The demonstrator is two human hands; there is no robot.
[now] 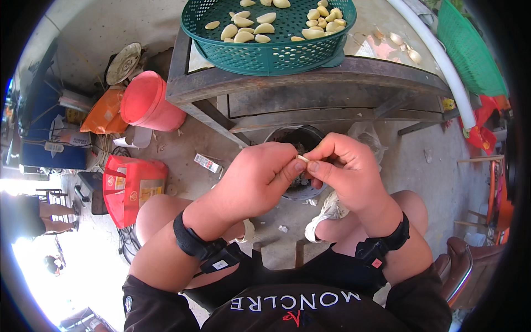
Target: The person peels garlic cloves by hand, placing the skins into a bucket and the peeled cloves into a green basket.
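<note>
A pale garlic clove (303, 158) is pinched between the fingertips of both my hands. My left hand (261, 176) grips its left end with thumb and forefinger. From the other side, my right hand (346, 168) holds the right end the same way. Below them on the floor stands a round bucket (319, 193) with scraps in it, partly hidden by my hands. Ahead, a green plastic basket (269, 58) on the table holds peeled cloves (244, 29) at its left and a heap of cloves (325, 20) at its right.
The basket rests on a metal-framed table (257, 89), with unpeeled garlic (412, 54) to its right. A pink bucket (153, 103), a red bag (135, 186) and a small carton (208, 163) are at left. A white pipe (435, 54) and green mesh basket (471, 54) are at right.
</note>
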